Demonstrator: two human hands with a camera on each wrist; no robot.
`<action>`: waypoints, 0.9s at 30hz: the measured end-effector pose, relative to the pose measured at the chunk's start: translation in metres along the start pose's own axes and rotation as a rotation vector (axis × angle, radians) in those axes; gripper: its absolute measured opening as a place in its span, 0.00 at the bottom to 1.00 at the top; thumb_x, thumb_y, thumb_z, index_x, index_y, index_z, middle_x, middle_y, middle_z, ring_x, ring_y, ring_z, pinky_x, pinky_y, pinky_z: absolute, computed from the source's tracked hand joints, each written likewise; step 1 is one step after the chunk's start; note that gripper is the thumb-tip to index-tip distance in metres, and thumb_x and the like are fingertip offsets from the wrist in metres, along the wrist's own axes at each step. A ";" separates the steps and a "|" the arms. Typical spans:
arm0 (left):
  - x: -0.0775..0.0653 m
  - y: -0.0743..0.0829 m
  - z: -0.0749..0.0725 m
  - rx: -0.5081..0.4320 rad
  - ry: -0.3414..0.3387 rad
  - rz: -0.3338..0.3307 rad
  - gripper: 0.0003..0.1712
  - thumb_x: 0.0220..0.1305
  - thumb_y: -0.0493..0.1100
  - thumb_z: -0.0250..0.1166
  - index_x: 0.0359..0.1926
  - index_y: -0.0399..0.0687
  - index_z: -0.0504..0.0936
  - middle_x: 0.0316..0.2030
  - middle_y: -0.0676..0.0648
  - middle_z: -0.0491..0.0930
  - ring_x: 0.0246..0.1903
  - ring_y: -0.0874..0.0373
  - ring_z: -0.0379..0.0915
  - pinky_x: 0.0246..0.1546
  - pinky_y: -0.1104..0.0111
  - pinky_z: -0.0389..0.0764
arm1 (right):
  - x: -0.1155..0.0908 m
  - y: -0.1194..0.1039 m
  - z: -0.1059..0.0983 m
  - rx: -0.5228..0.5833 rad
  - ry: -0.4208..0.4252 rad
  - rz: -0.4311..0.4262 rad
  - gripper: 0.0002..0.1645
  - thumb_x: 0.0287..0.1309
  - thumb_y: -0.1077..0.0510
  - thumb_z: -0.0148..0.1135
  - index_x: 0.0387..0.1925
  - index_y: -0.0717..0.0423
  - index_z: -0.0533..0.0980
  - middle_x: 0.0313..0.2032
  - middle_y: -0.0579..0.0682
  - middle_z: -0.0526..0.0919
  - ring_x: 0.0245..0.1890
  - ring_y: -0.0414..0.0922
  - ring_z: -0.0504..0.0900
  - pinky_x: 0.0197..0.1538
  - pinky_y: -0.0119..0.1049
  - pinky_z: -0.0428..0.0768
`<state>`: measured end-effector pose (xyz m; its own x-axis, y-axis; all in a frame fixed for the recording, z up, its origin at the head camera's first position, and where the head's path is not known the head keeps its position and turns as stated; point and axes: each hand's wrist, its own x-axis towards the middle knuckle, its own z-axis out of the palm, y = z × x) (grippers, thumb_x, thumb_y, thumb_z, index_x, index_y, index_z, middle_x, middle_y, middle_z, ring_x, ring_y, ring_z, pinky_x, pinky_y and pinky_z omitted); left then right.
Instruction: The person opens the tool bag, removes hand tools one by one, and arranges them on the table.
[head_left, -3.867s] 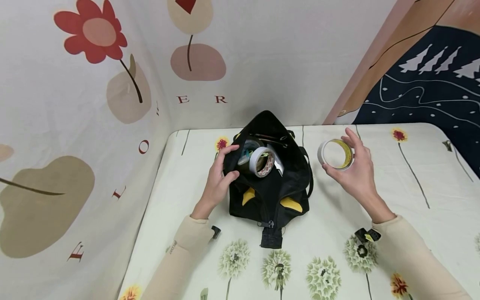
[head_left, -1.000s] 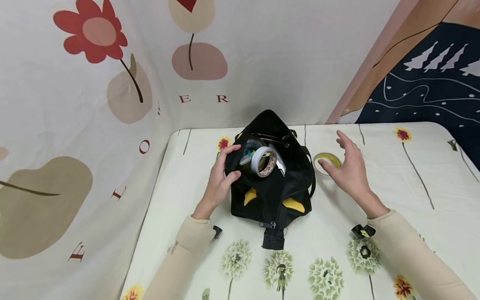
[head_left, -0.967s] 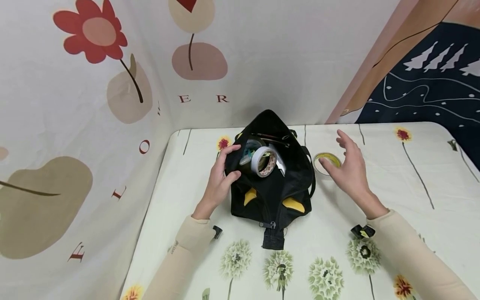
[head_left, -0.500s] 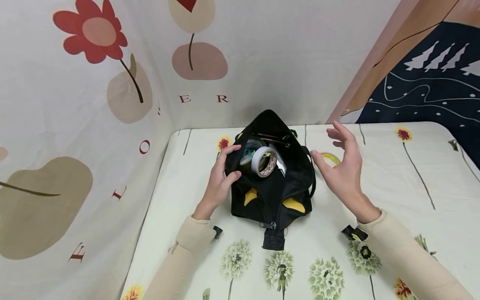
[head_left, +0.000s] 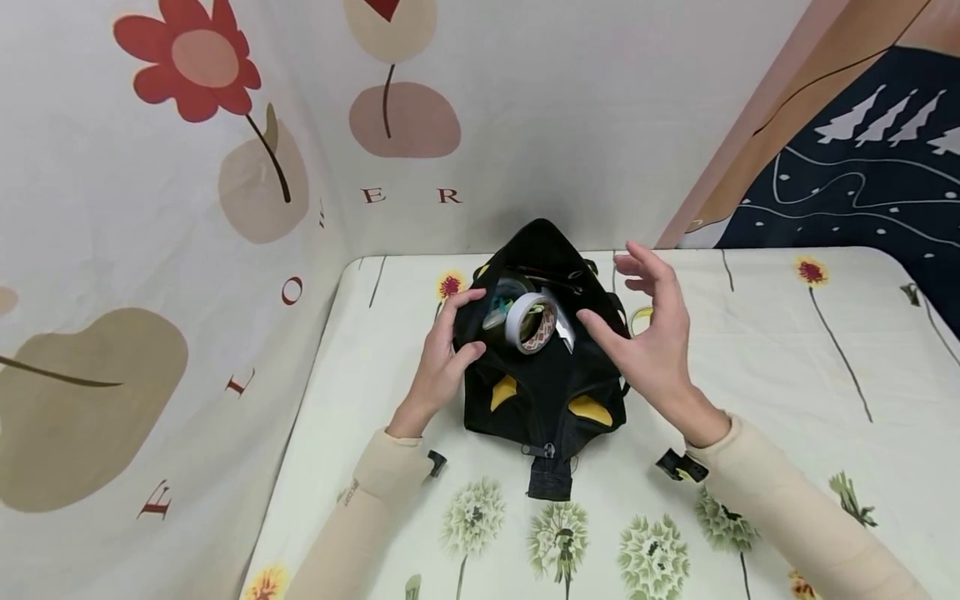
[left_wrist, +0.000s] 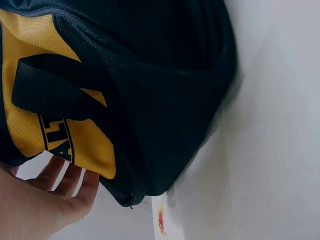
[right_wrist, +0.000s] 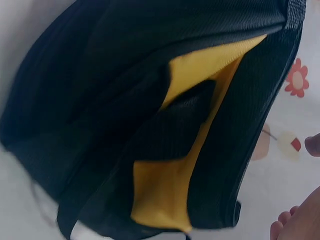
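An unzipped black tool bag with yellow patches stands in the middle of the table. My left hand grips its left edge, thumb in front and forefinger at the rim; in the left wrist view the other fingers press on its yellow side. Inside the mouth lies a white tape roll, beside a silver-bladed tool and a clear, teal-tinted item. My right hand hovers by the bag's right edge, fingers spread and holding nothing. Behind its thumb a yellow-lined tape roll lies on the table, partly hidden.
The table has a white flower-print cloth. A printed curtain rises close behind the bag, and another hangs along the left side. A dark strap sticks out at the bag's right side.
My right hand has put the yellow-lined tape roll down on the table right of the bag, let go, and moved left toward the bag's mouth. My left hand keeps its grip.
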<state>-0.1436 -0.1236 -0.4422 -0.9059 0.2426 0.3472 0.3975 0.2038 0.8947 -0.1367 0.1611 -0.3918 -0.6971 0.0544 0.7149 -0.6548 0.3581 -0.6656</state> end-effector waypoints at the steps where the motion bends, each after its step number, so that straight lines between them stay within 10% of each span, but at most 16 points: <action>1: 0.000 0.000 0.000 0.001 0.000 -0.002 0.40 0.65 0.34 0.55 0.80 0.40 0.67 0.80 0.41 0.68 0.80 0.46 0.58 0.83 0.42 0.55 | 0.000 -0.001 0.003 0.007 -0.007 -0.001 0.50 0.64 0.41 0.79 0.77 0.60 0.71 0.64 0.63 0.82 0.66 0.56 0.79 0.68 0.37 0.75; 11: 0.000 0.000 0.000 0.000 -0.001 -0.004 0.40 0.66 0.35 0.55 0.80 0.40 0.66 0.80 0.41 0.68 0.80 0.45 0.59 0.83 0.41 0.55 | 0.001 -0.011 0.026 0.007 -0.156 -0.009 0.56 0.52 0.65 0.84 0.80 0.64 0.66 0.67 0.68 0.78 0.67 0.59 0.77 0.69 0.39 0.75; 27: -0.001 0.001 -0.001 0.002 -0.004 -0.011 0.40 0.67 0.34 0.55 0.81 0.41 0.66 0.81 0.41 0.68 0.81 0.46 0.58 0.83 0.41 0.55 | -0.005 0.000 0.043 -0.066 -0.293 0.102 0.62 0.51 0.62 0.89 0.83 0.58 0.63 0.70 0.65 0.75 0.67 0.62 0.76 0.68 0.59 0.77</action>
<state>-0.1418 -0.1247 -0.4412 -0.9095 0.2441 0.3365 0.3881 0.2082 0.8978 -0.1463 0.1207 -0.4046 -0.8188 -0.1748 0.5467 -0.5637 0.4249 -0.7083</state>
